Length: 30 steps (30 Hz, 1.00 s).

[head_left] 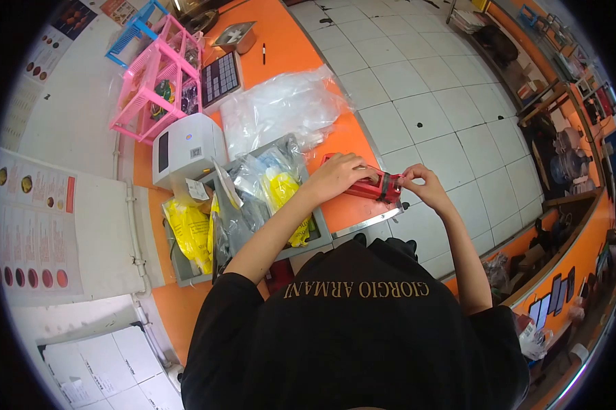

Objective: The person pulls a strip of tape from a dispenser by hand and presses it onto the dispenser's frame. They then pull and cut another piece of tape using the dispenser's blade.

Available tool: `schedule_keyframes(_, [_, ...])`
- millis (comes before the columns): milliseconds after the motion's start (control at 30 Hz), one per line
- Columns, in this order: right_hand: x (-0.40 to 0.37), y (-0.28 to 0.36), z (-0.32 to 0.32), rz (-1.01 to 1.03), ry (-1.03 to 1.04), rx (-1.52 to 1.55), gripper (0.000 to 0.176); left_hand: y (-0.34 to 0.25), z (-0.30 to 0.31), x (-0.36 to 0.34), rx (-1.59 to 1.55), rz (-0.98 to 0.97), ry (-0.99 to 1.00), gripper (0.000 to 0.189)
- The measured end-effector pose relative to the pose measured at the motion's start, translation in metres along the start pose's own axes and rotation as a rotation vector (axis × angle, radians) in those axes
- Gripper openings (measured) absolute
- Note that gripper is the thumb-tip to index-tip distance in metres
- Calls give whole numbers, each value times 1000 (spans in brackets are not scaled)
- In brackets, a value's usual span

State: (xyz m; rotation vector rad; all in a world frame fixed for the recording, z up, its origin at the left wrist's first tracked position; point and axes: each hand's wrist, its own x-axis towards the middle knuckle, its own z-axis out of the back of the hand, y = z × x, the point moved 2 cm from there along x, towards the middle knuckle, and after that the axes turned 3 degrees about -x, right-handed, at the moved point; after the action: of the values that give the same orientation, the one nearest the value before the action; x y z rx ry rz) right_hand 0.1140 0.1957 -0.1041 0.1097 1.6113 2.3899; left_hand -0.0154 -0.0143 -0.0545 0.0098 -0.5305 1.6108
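A long red object (364, 191) with a dark band near its right end lies at the corner of the orange counter. My left hand (340, 176) is closed over its upper left part, hiding some of it. At the banded end, my right hand (425, 188) has its thumb and fingertips pinched together; what is between them is too small to tell. Left of my left hand, a yellow plastic-wrapped bundle (280, 195) sits in a grey tray (318, 229).
Clear plastic bags (280, 109) lie on the orange counter (287, 34) near a white printer-like machine (192, 147). Pink plastic racks (140, 85), a keypad device (220, 78), a metal container (236, 35) and a pen (264, 53) are farther back. The counter's metal edge (368, 223) borders the tiled floor.
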Motion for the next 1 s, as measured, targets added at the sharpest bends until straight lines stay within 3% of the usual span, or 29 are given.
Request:
schedule_keyframes(100, [2, 1, -1, 57, 13, -88, 19, 2, -11, 0, -30, -20, 12, 24])
schedule_keyframes(167, [2, -3, 0, -139, 93, 101, 20, 1, -17, 2, 2, 44, 15, 22])
schedule_keyframes(367, [-8, 5, 13, -193, 158, 381, 20, -3, -17, 11, -87, 71, -25, 18])
schedule_keyframes(667, [-13, -27, 1, -99, 35, 262, 20, 0, -24, 15, -249, 79, -21, 15])
schedule_keyframes(767, [-16, -24, -4, -82, -27, 267, 18, -2, -28, 10, -139, 77, 50, 14])
schedule_keyframes(867, [-16, -25, -4, -21, -93, 102, 16, 2, -43, 3, -91, 35, -1, 14])
schedule_keyframes(1000, [-20, -14, -7, -8, -143, 111, 16, 1, -41, 3, -152, 87, -5, 15])
